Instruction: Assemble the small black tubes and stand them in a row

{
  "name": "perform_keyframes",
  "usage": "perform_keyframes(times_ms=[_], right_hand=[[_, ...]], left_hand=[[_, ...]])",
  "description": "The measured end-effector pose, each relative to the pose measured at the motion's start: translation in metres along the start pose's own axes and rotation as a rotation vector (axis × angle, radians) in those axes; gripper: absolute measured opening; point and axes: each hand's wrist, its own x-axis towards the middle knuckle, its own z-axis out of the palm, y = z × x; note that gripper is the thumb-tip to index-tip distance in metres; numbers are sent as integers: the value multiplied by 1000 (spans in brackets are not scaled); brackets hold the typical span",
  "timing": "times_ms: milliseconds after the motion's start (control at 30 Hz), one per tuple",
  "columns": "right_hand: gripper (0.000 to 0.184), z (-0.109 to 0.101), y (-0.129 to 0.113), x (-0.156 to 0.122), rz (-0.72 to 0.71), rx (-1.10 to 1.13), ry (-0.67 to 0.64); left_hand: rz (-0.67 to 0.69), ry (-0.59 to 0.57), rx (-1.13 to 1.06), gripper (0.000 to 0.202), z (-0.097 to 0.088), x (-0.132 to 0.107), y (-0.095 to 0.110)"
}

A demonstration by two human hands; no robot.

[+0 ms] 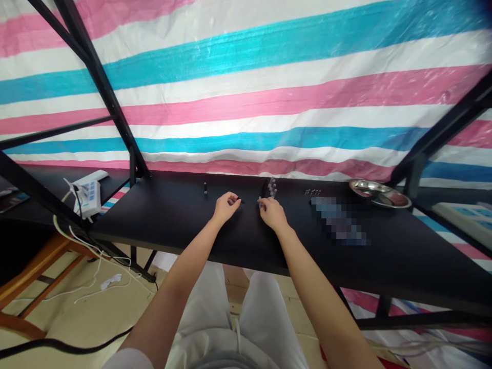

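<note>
While a dark piece [241,201] is pinched by the left hand [227,206] and a grey bit [260,203] by the right hand [274,214] over the table [165,215], the cluster [272,187] just beyond could be scattered by a forward nudge.

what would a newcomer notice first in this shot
Probably the sheet with pink, white and blue stripes filling the background behind the black table. Next, the left hand and right hand near the table's middle, the left apparently pinching a small dark piece. Then the shiny metal dish toward the table's right end.
</note>
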Motion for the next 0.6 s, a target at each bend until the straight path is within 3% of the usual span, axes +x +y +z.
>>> perform_keyframes(times_ms=[200,367,600], right_hand=[[36,1,-8,0,-210,161,-74],[38,2,-6,0,-127,153,-48],[47,8,-9,1,-222,12,-121]], left_hand=[[-5,13,8,10,-3,-1,3],[-23,26,11,9,-4,-1,4],[-18,-1,3,10,-3,-2,5]])
